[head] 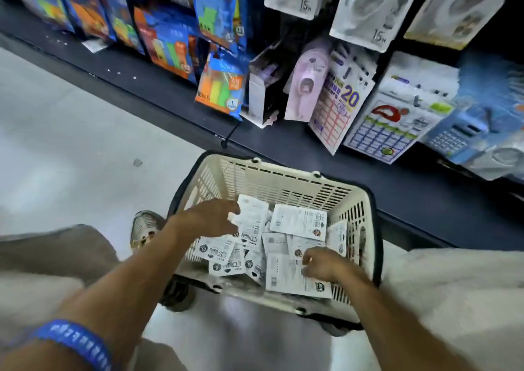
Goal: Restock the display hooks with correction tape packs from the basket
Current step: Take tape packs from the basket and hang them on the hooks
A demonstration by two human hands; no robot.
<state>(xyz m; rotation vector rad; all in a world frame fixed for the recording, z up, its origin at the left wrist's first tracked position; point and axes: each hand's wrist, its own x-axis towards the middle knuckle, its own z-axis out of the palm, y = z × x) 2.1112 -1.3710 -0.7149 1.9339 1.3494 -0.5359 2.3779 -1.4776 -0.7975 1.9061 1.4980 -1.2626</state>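
Note:
A cream plastic basket [283, 177] with a dark rim stands on the floor in front of me, filled with several white correction tape packs lying flat and overlapping. My left hand [209, 220] reaches in from the left and pinches a white pack [253, 217] near the basket's left side. My right hand [323, 263] is lower right in the basket, fingers curled on the edge of a large white pack [286, 274]. White carded packs marked 15m [368, 10] hang on the display at the top right.
A dark shelf base [170, 87] runs diagonally behind the basket. Blue and orange packs [170, 44], a pink item [306, 84] and calendar-like cards [337, 109] lean on it. Grey floor lies to the left. My shoe [146, 229] is beside the basket.

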